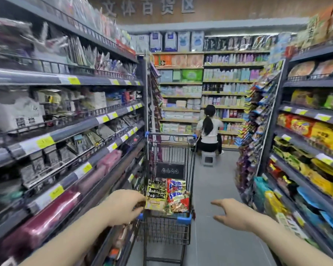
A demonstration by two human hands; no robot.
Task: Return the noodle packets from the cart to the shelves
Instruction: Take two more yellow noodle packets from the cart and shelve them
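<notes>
**Pickup step: left hand at the packets, right hand free**

Looking down the aisle w/ the cart [169, 181] straight ahead, pushed close to the left shelving. Two noodle packets sit in the cart's upper seat section near the handle: a yellow-black packet [155, 194] on the left and a red packet [178, 196] touching it on the right. No others visible in the basket, though the lower part is mesh and dim, so I can't be sure.

My left hand [123, 207] is at the yellow-black packet's left edge, fingers curled in at its lower corner. It reads as a pinch on that packet, but the fingertips are partly hidden behind it, so the grip looks closed on it rather than confirmed. My right hand [230, 214] hangs in the air to the right of the cart, fingers spread and relaxed, holding nothing, touching nothing.

Step in hand, as I judge it: taking the first packet out. Nothing returned yet from what's in view.

Next move needs a firm hold on the packet, a lift clear of the cart rim, then a turn to the right shelves [311, 150], where similar yellow and red bagged goods sit. Frame edges are blurred, so matching the exact slot needs a closer look. A person [209, 131] sits on a stool at the far end, well apart.
</notes>
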